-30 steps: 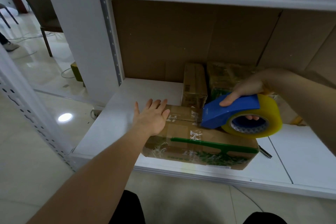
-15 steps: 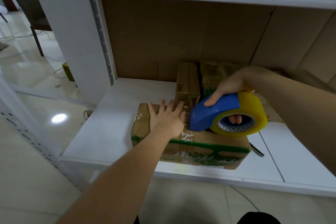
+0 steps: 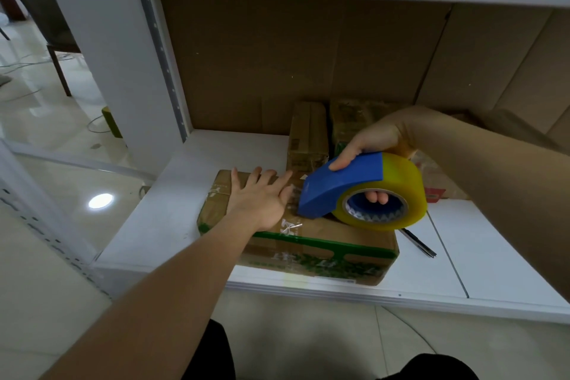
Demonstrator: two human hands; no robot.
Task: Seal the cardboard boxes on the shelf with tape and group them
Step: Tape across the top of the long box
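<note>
Box (image 3: 308, 244) under flat L hand (image 3: 262, 197), dispenser (image 3: 345, 188) alongside

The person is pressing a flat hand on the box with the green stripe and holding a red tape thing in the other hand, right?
Not quite. The head view shows the tape dispenser is blue, not red, with a yellow roll. The right hand holds it, and the left hand does lie flat on the box with the green stripe.

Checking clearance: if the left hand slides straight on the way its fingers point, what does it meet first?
Probably the narrow upright box behind: the left hand lies flat on the front box, fingers pointing back-right. The tape dispenser sits just right of that line; depth is unclear.
</note>
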